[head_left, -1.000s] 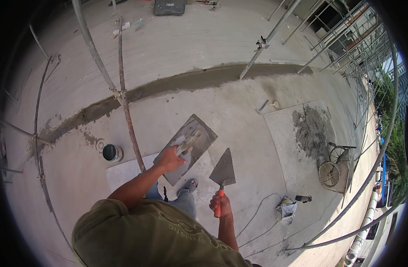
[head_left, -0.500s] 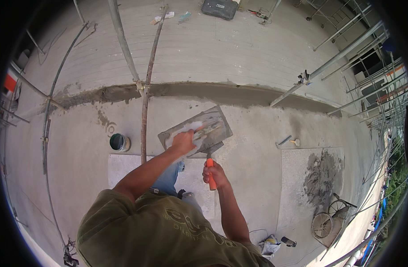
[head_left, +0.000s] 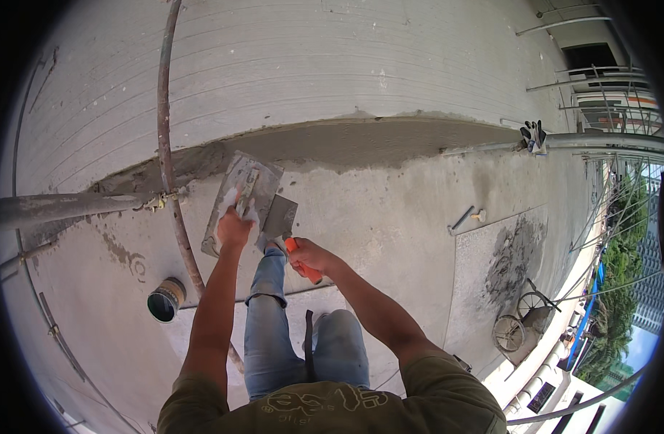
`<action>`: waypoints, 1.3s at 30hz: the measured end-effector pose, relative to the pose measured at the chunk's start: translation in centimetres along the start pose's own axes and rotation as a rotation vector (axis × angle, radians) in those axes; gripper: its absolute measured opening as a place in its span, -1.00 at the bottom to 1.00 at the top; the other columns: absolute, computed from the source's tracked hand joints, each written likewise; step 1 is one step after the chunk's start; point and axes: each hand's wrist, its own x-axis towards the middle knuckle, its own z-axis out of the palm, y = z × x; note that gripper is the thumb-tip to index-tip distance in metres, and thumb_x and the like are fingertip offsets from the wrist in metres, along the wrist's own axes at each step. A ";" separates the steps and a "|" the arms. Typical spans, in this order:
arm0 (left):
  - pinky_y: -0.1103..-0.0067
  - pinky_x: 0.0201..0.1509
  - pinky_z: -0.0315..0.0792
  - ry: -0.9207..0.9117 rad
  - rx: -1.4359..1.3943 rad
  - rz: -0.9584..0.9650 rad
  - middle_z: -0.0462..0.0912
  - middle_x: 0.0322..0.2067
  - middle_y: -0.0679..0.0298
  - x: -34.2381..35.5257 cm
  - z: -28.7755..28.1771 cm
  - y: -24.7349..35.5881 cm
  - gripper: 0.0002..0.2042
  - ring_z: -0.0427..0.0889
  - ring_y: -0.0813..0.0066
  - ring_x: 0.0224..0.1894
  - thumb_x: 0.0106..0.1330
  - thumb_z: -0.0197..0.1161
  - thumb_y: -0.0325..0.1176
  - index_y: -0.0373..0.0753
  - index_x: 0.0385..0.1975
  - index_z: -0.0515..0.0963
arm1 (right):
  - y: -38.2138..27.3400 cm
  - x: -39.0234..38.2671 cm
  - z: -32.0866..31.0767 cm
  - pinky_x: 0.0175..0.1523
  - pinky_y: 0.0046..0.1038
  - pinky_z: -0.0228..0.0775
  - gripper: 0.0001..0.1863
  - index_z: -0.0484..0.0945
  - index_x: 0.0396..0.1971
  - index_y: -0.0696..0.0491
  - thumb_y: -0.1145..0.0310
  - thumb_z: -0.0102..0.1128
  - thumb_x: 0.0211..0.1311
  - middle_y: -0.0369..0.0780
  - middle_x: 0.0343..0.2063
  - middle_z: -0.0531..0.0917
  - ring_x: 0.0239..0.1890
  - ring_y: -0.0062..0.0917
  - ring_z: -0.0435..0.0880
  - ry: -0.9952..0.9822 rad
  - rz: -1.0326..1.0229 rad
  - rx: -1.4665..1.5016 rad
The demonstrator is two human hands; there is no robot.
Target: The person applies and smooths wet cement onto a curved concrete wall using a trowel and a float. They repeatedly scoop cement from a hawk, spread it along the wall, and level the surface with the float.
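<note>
My left hand (head_left: 235,227) is closed around the handle of a wide rectangular plastering trowel (head_left: 268,172), grey with smeared mortar. The plate sits tilted, its far end near the edge of the wet mortar strip (head_left: 332,147). In my right hand (head_left: 311,257) is the orange handle of a smaller trowel (head_left: 282,215) with a flat grey blade. That blade lies against or just beside the right edge of the larger plate; I cannot tell whether they touch. Some pale mortar shows by my left fingers.
A rusty pole (head_left: 165,108) rises left of my hands, joined to a grey scaffold tube (head_left: 78,208). A bucket (head_left: 166,298) stands at the lower left. On the right are a brush (head_left: 479,215), a mortar-stained board (head_left: 462,278), a wheeled cart (head_left: 523,329) and gloves (head_left: 534,135) on a tube.
Both hands have moved left with their trowels, and the large plate has swung more upright. My view has shifted and turned; my legs now show, and the black case at the top has left view.
</note>
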 end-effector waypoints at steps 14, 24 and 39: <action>0.38 -0.10 0.38 -0.028 -0.473 -0.496 0.54 -0.17 0.08 22.0 15.0 -8.3 -0.36 0.53 0.22 -0.20 0.21 0.09 0.14 -0.39 0.00 0.38 | 0.8 10.9 -15.7 -0.40 -0.16 0.37 -0.72 0.27 -0.25 0.18 0.40 0.01 0.02 0.05 -0.55 0.54 -0.50 -0.08 0.58 0.589 -0.001 -0.598; 0.41 0.12 0.30 -0.651 -1.771 -0.504 0.45 0.01 0.23 13.5 21.3 12.4 -0.47 0.42 0.38 0.04 0.29 -0.01 0.07 -0.18 0.11 0.32 | -5.3 18.8 -19.9 -0.07 -0.13 0.30 -0.66 0.33 -0.17 0.17 0.44 0.07 -0.01 0.02 -0.25 0.46 -0.13 -0.05 0.46 0.442 -0.351 -0.779; 0.42 0.29 0.18 -0.932 -1.592 -0.306 0.29 0.17 0.15 15.9 32.2 23.6 -0.41 0.29 0.35 0.22 0.17 0.09 -0.39 -0.31 0.23 0.12 | -8.6 18.0 -38.0 -0.02 -0.21 0.39 -0.59 0.37 -0.08 0.15 0.36 0.12 0.04 0.02 -0.11 0.37 -0.11 -0.05 0.50 0.663 -0.124 -0.704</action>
